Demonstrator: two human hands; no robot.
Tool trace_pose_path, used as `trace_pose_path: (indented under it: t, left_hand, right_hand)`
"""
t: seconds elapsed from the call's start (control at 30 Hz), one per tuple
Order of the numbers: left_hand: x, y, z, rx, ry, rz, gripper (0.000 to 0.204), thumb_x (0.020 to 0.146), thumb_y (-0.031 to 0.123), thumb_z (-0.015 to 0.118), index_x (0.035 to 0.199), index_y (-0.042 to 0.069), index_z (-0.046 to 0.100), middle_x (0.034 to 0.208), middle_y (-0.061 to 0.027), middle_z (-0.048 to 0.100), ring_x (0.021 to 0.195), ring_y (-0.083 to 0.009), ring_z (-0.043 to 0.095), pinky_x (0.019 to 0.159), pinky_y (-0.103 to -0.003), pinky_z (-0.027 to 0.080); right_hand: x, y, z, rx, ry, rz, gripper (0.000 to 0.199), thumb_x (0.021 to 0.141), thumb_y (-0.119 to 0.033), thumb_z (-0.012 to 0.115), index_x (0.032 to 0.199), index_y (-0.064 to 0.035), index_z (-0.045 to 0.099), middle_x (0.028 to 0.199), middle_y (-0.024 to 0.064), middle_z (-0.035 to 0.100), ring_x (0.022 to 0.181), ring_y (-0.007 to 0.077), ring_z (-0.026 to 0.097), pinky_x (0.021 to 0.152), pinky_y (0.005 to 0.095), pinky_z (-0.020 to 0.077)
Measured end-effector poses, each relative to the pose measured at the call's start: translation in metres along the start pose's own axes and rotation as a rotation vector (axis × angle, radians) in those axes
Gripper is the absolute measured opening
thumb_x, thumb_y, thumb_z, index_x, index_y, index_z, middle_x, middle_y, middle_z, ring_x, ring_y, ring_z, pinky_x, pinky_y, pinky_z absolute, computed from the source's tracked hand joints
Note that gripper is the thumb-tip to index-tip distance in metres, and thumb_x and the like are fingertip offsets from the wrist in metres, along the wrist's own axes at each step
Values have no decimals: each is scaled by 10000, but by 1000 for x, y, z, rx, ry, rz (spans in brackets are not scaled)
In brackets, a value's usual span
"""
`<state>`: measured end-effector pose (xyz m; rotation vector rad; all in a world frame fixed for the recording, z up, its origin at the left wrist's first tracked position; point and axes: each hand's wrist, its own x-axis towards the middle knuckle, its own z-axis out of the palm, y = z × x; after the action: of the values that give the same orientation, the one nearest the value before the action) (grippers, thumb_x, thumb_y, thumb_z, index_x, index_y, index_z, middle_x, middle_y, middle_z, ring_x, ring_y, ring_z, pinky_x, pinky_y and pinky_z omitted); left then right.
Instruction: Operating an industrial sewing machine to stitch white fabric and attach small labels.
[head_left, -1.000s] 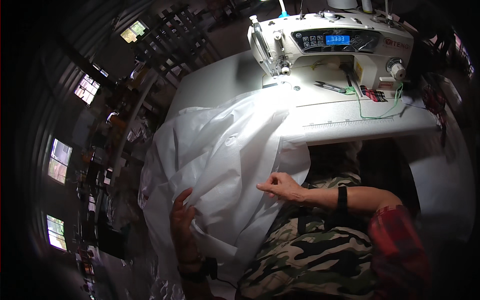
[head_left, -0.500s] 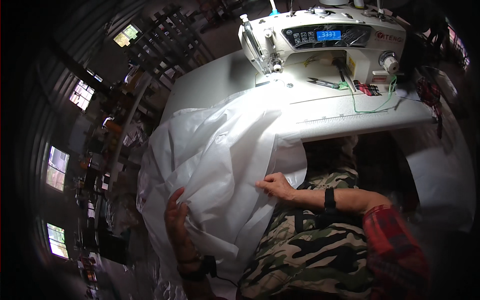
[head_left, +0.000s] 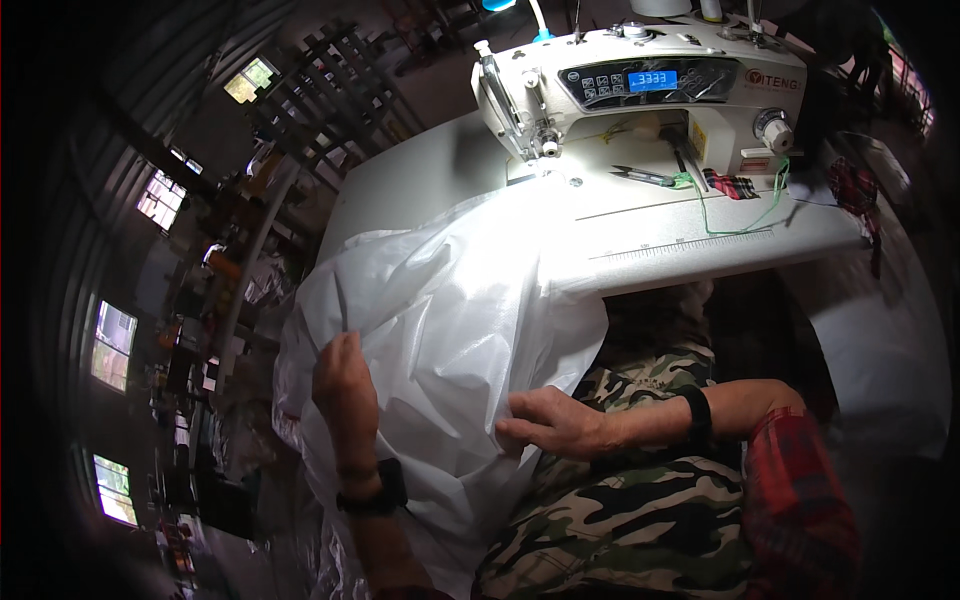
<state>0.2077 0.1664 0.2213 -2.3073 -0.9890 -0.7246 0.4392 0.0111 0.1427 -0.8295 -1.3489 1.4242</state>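
Note:
A large sheet of white woven plastic fabric runs from under the needle of a white sewing machine down over the table's front edge and my lap. At its left part, my left hand is closed, pinching a fold of it. My right hand grips the fabric's right side between thumb and fingers, just above my camouflage-patterned apron. Bright lamp light washes out the fabric close to the needle, so the stitching spot cannot be made out.
On the white machine table lie small thread snips, a green thread and a red plaid scrap. White material hangs at the right. Cluttered shelving stands at the left.
My left hand has moved up and closed on the fabric. My right hand has come slightly down and left, still gripping. The fabric between them has shifted its folds.

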Motion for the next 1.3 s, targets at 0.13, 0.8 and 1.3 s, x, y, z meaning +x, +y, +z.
trace_pose_path:
  t: [0.13,0.8,1.3]
  left_hand:
    - [16,68,-37,-1083,-481,-178,326,828,223,782,990,-45,692,864,-147,735,805,-226,724,742,-312,545]
    - [19,87,-3,-1184,-261,-485,128,965,98,629,929,-24,611,691,70,504,607,-3,366,536,-190,306]
    - [20,82,-5,-1239,-303,-496,122,971,109,628,911,3,616,618,89,462,554,-1,334,504,-196,269]
  right_hand:
    - [6,-5,15,-299,62,-134,182,968,-170,530,984,11,536,797,201,635,773,386,645,692,461,499]
    - [19,104,-72,241,528,233,248,930,-282,675,983,-41,652,890,-12,619,846,92,543,802,303,471]
    - [39,57,-68,35,450,281,293,921,-266,676,868,19,632,740,64,633,633,121,588,613,251,497]
